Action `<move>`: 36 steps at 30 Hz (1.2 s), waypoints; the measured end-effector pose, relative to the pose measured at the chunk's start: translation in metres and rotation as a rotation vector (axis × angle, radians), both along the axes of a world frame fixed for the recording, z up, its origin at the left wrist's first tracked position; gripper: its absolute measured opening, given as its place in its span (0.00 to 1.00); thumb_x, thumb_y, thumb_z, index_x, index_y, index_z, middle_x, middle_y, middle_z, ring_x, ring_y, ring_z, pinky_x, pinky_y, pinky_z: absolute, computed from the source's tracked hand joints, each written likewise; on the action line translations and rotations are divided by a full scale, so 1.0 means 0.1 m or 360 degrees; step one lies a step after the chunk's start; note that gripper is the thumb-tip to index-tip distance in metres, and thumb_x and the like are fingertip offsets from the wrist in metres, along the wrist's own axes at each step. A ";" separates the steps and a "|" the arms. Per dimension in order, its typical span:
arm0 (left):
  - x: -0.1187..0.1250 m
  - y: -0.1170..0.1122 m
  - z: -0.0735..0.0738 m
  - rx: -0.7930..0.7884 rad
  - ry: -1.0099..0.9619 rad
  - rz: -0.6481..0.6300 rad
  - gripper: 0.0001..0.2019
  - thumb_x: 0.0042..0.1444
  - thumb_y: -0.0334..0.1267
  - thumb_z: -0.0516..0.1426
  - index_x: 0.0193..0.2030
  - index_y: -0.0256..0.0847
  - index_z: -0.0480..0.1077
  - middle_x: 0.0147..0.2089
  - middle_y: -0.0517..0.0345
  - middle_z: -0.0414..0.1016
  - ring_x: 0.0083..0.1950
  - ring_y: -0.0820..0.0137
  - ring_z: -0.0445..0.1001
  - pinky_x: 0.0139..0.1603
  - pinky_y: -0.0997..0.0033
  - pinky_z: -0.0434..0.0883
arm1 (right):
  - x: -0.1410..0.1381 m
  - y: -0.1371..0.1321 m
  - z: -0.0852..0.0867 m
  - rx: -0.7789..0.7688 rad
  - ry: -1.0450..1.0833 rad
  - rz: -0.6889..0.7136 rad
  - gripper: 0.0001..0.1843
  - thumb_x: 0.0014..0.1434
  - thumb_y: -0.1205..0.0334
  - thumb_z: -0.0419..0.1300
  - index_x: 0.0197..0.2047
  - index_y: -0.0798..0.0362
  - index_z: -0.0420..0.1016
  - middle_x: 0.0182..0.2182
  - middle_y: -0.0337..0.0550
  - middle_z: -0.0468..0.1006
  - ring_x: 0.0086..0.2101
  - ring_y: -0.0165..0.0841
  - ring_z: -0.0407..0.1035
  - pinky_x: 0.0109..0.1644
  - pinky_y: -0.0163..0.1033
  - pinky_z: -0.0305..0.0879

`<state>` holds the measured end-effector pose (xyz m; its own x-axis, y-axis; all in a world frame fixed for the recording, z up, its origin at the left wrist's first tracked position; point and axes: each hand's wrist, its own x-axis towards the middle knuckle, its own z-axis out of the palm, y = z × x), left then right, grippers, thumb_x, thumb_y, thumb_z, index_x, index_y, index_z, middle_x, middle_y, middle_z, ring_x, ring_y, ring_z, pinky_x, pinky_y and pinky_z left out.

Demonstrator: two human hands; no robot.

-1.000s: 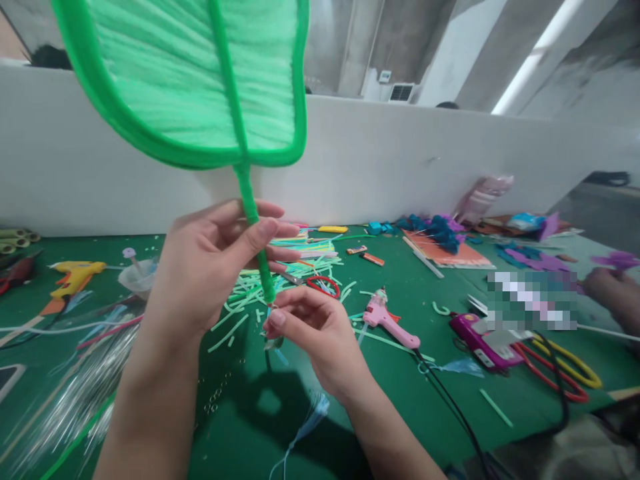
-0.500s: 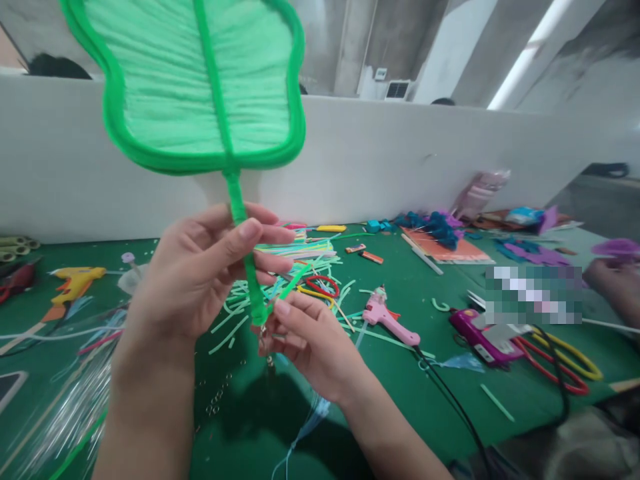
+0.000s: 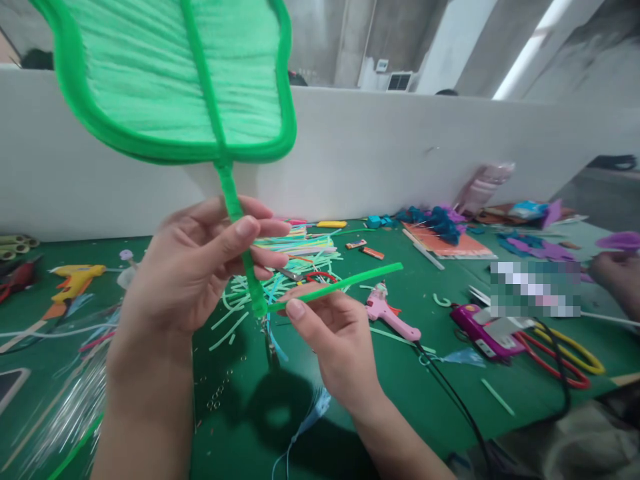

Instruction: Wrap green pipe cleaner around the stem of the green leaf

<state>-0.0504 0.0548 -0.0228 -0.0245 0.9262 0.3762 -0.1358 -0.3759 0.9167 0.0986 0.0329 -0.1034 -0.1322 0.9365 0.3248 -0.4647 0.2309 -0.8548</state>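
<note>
A green leaf-shaped fan [image 3: 170, 80] made of fuzzy wire stands upright in front of me. My left hand [image 3: 200, 267] pinches its thin green handle between thumb and fingers. My right hand [image 3: 333, 330] is closed on a loose green fuzzy stick [image 3: 345, 283], whose near end meets the bottom tip of the handle while the far end points up and to the right. A small metal ring with a pale blue tassel [image 3: 305, 417] hangs below the handle tip.
The green table [image 3: 400, 400] holds a pile of cut green and coloured stick pieces [image 3: 295, 257], red-handled scissors [image 3: 320, 277], a pink glue gun [image 3: 390, 313] with black cord, a yellow glue gun [image 3: 75, 280], a purple tool [image 3: 480, 330]. Another person's hand [image 3: 617, 280] is at right. A white partition [image 3: 400, 153] stands behind.
The fan has tilted slightly left. My right hand has drawn a green stick out to the right from the handle tip; before, it pinched at the tip with little stick showing.
</note>
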 end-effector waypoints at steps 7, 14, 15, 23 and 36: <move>-0.01 0.02 -0.01 0.0020 0.0060 0.0039 0.05 0.54 0.40 0.66 0.37 0.45 0.79 0.36 0.57 0.84 0.26 0.70 0.81 0.26 0.77 0.77 | 0.03 -0.03 0.03 0.0232 -0.0191 -0.0252 0.05 0.58 0.65 0.66 0.33 0.45 0.82 0.32 0.36 0.82 0.36 0.33 0.75 0.45 0.42 0.71; 0.03 0.05 -0.03 0.0083 0.0130 0.0191 0.05 0.52 0.40 0.68 0.35 0.44 0.79 0.34 0.58 0.84 0.26 0.67 0.82 0.26 0.75 0.79 | 0.02 -0.03 -0.01 0.0455 -0.0363 -0.0472 0.06 0.57 0.68 0.65 0.35 0.47 0.82 0.32 0.36 0.82 0.36 0.33 0.76 0.43 0.41 0.72; 0.04 0.05 -0.02 0.0094 0.0122 0.0204 0.05 0.52 0.39 0.68 0.35 0.44 0.79 0.34 0.58 0.84 0.26 0.68 0.82 0.26 0.75 0.79 | 0.02 -0.03 -0.01 0.0473 -0.0381 -0.0489 0.06 0.57 0.69 0.65 0.35 0.47 0.82 0.32 0.36 0.82 0.36 0.32 0.76 0.43 0.40 0.72; 0.12 0.04 -0.05 0.0184 0.0216 0.0457 0.07 0.51 0.39 0.69 0.36 0.42 0.79 0.30 0.59 0.82 0.29 0.65 0.83 0.29 0.72 0.82 | 0.01 0.00 -0.01 0.0764 -0.0576 -0.0706 0.08 0.58 0.72 0.65 0.38 0.51 0.80 0.34 0.38 0.82 0.37 0.30 0.76 0.45 0.38 0.73; 0.20 0.03 -0.10 0.0325 0.0432 0.0723 0.08 0.50 0.39 0.69 0.36 0.46 0.78 0.32 0.63 0.84 0.31 0.67 0.83 0.32 0.71 0.83 | -0.06 0.09 -0.11 0.1185 -0.0887 -0.1163 0.08 0.56 0.73 0.66 0.39 0.55 0.80 0.34 0.46 0.81 0.34 0.33 0.75 0.38 0.42 0.75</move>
<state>-0.0300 0.0578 -0.0325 -0.2812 0.7531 0.5948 0.3112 -0.5148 0.7988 0.0928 0.0419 -0.1144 0.0602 0.4529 0.8895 0.3786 0.8142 -0.4401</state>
